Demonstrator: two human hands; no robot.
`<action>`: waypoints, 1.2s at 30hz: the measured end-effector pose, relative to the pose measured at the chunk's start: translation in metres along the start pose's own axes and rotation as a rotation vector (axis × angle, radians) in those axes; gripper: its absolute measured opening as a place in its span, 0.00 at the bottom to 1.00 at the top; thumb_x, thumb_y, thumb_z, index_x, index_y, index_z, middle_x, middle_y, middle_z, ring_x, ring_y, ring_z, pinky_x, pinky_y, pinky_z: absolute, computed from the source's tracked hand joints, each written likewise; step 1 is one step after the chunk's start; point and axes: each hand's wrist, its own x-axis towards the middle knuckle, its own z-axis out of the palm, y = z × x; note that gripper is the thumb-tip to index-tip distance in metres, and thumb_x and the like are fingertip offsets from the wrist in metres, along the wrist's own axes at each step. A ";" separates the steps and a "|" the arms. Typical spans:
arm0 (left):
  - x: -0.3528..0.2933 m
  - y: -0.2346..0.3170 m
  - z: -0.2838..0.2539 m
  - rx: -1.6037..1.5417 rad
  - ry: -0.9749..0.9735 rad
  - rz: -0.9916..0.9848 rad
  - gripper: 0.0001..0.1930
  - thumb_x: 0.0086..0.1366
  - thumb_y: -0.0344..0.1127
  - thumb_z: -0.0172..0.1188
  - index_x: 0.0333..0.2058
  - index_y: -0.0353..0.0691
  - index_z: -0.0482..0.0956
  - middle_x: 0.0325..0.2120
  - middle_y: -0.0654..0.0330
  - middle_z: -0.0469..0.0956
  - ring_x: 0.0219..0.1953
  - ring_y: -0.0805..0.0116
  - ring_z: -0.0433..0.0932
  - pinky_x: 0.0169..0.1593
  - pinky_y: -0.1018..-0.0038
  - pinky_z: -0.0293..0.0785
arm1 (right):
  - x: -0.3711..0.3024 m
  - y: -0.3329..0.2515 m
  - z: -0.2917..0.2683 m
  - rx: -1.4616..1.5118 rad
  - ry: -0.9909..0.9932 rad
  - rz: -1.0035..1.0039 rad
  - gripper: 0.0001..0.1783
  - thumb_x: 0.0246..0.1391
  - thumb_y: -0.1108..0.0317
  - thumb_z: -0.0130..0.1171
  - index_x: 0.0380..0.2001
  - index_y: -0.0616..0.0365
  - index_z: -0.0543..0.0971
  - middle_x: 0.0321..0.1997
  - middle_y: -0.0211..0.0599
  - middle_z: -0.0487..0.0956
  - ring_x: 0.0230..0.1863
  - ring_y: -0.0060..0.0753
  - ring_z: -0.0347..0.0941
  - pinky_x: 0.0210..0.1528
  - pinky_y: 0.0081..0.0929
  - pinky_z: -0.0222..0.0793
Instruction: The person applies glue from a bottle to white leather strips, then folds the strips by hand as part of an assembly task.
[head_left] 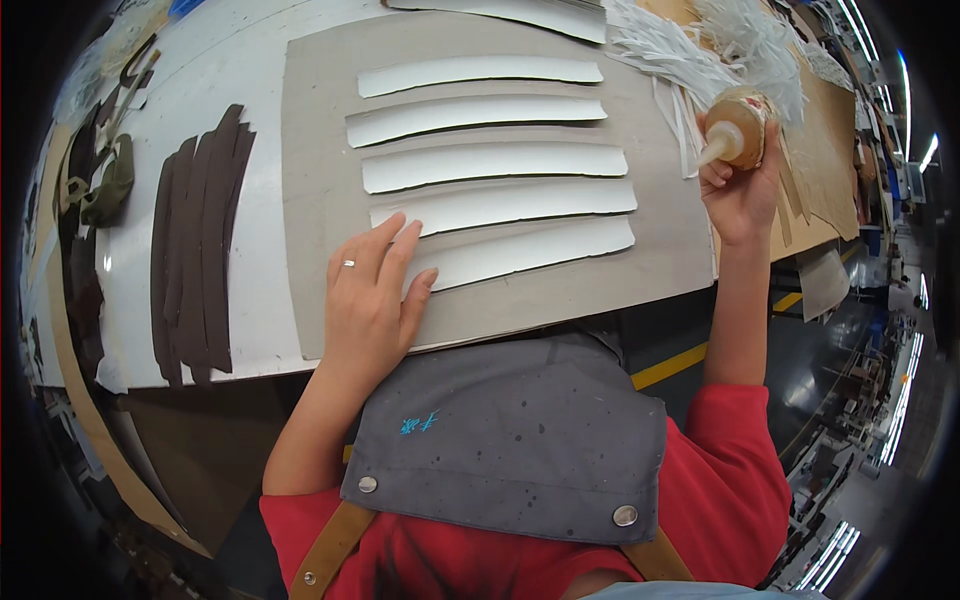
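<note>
Several white strips (495, 160) with dark edges lie in a row, one below the other, on a grey board (660, 260). My left hand (375, 290) rests over the left ends of the two nearest strips, its fingers stretched out and a little apart. A ring shows on one finger. Off the board's right side, my right hand (745, 195) is wrapped round a squeeze bottle (738, 130) with a pale nozzle and amber-brown contents. The bottle is tilted, its nozzle pointing down and left, apart from the strips.
Dark brown strips (200, 245) lie stacked left of the board. Farther left are a green cloth-like bundle (108, 185) and dark scraps. Thin white ribbons (740, 50) heap at the back right, beside brown cardboard (825, 150). The table's front edge runs close to my apron.
</note>
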 end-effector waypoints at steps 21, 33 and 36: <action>-0.037 0.017 0.007 -0.071 -0.004 0.096 0.18 0.55 0.33 0.63 0.45 0.36 0.77 0.43 0.59 0.75 0.46 0.59 0.73 0.50 0.63 0.69 | -0.015 0.156 0.148 -0.950 -0.861 -0.665 0.31 0.35 0.54 0.77 0.44 0.55 0.79 0.47 0.37 0.79 0.49 0.40 0.75 0.50 0.32 0.71; -0.039 0.015 0.007 -0.028 -0.065 0.093 0.18 0.57 0.35 0.61 0.45 0.35 0.76 0.48 0.57 0.74 0.54 0.61 0.70 0.59 0.64 0.64 | -0.013 0.122 0.116 -1.056 -0.807 -0.718 0.31 0.33 0.58 0.79 0.43 0.57 0.80 0.45 0.37 0.81 0.47 0.38 0.78 0.50 0.31 0.72; -0.039 0.015 0.006 -0.022 -0.079 0.090 0.17 0.57 0.34 0.61 0.46 0.35 0.76 0.49 0.57 0.74 0.55 0.61 0.70 0.59 0.63 0.64 | -0.018 0.108 0.100 -1.112 -0.755 -0.620 0.33 0.32 0.57 0.79 0.43 0.58 0.79 0.44 0.37 0.82 0.45 0.38 0.79 0.49 0.30 0.73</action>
